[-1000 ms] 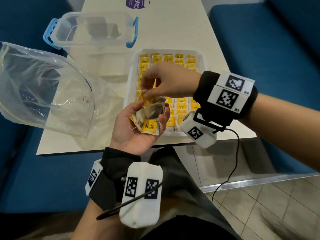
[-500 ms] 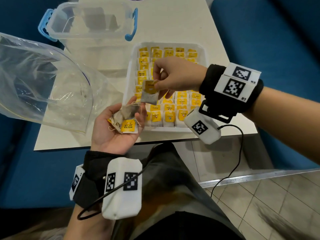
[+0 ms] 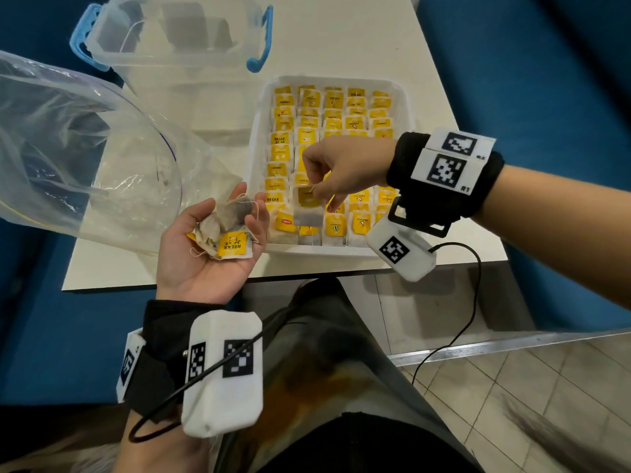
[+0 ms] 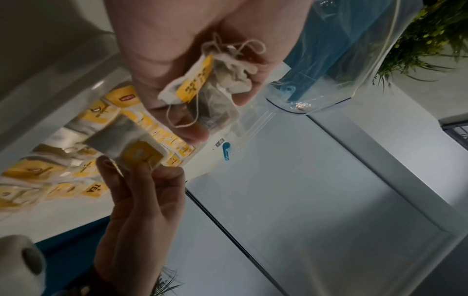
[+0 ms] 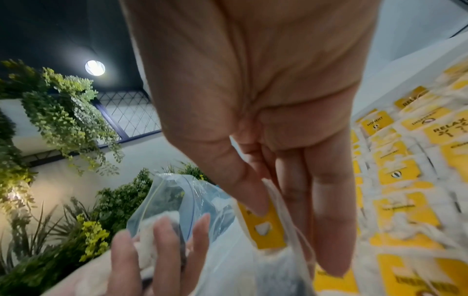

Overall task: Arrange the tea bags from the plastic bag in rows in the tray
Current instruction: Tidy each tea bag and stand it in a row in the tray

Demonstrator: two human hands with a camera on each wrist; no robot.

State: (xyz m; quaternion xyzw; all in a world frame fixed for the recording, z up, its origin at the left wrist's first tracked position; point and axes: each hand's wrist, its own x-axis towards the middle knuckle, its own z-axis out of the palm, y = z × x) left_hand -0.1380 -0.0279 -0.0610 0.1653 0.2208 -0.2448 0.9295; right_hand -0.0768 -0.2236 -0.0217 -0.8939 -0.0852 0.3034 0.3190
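The right hand point(image 3: 341, 169) pinches one tea bag point(image 3: 308, 206) by its yellow tag over the tray point(image 3: 406, 97)'s near rows, so it should be lowered flat, tag up, into line, while the left hand point(image 3: 205, 254), its grip loosely cupped, holds the spare tea bags point(image 3: 225, 230).

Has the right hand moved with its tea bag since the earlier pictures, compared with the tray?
Yes. The right hand has carried the pinched tea bag away from the left hand, out over the near rows of the tray.
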